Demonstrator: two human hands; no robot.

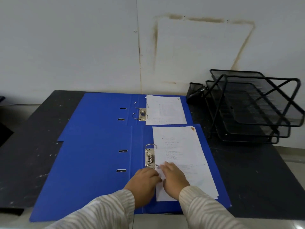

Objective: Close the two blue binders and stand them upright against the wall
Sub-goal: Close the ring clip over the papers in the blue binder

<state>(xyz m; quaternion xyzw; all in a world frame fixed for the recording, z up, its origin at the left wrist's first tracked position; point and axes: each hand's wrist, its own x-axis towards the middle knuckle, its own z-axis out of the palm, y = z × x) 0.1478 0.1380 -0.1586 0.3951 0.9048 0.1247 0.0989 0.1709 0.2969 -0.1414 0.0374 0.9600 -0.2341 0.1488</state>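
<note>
Near binder (92,171) and far binder (102,111) lie open on the table (247,171); neither closed yet.
Left hand (145,180) fingers pinch the papers (181,154) (beside the ring (151,165)); right hand (175,177) fingers rest flat.

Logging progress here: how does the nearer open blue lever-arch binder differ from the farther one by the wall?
The nearer blue lever-arch binder has both hands, the left hand and the right hand, on its white paper stack; the farther blue lever-arch binder is untouched. The nearer's metal rings look closed; the farther's stand open. The nearer overlaps the farther's front edge. Both lie open flat on the black table.
</note>
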